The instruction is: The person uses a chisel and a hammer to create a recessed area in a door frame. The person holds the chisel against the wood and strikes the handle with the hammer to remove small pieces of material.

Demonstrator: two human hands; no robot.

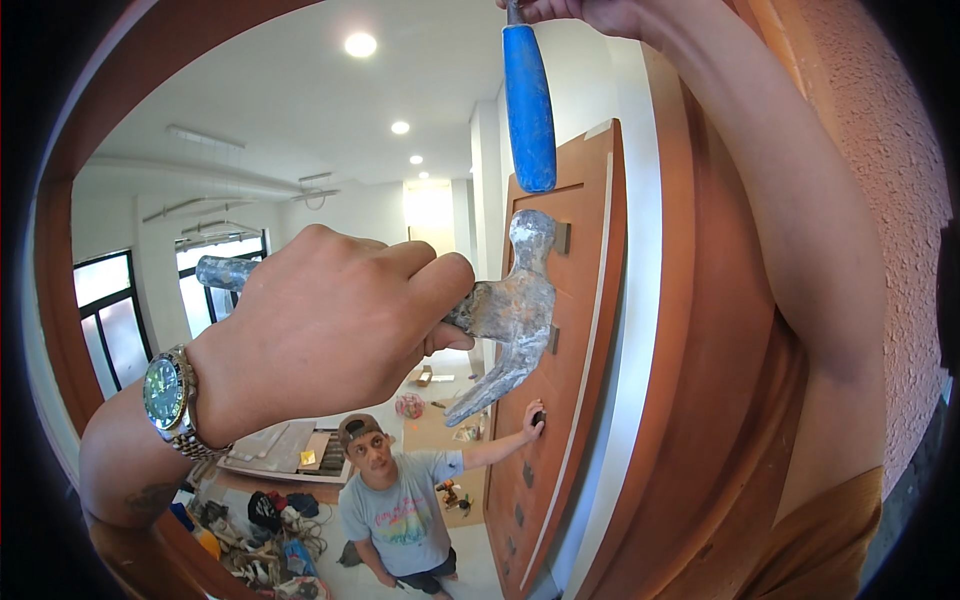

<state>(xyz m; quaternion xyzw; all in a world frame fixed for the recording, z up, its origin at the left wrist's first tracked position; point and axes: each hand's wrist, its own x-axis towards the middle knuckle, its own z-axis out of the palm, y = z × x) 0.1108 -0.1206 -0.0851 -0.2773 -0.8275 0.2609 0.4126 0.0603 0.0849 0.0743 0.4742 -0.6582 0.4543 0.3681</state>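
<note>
My left hand (340,320), with a watch on its wrist, is closed round the handle of a worn claw hammer (515,300) near its head. The claw points down and the striking face points up. At the top edge my right hand (600,14) is partly cut off, its fingers closed at the metal shank of a blue-handled tool (528,110). That handle hangs downward, its butt just above the hammer's striking face with a small gap between them. The tool's working end is out of view.
Below, a person (405,510) looks up, one hand on a brown wooden door panel (560,330). A brown wooden frame (690,330) and a rough wall (890,200) stand close on my right. Cluttered bags and cloths (260,530) lie on the floor, lower left.
</note>
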